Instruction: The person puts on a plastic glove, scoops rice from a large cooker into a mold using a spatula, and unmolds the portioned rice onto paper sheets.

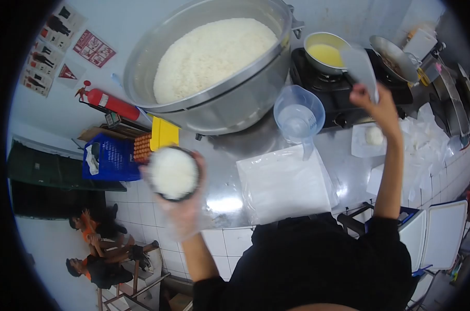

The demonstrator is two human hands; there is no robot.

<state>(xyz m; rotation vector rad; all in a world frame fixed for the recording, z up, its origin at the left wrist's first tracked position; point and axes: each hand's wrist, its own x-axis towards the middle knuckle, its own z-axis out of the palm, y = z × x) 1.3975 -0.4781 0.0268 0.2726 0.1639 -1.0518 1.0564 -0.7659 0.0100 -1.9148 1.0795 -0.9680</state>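
My left hand [187, 207], in what looks like a clear plastic glove, is wrapped round a dark bowl [198, 179] heaped with white rice [172, 172]. It is off the counter, left of a stack of white paper sheets [284, 181]. Raised over the counter's right side, my right hand [384, 111] grips a whitish rice paddle [360, 67], blurred by motion. Beyond both hands stands a large metal pot [235, 96] full of cooked rice [214, 57]. Below my right hand, a small portion of rice [375, 136] lies on a white sheet.
A clear measuring jug [297, 111] stands beside the pot. The black stove [338, 103] carries a pan of yellow liquid [325, 54] and another pan [393, 57]. Crumpled plastic [424, 145] lies right. An egg tray [141, 149] and blue crate [110, 160] are left; two people sit beyond.
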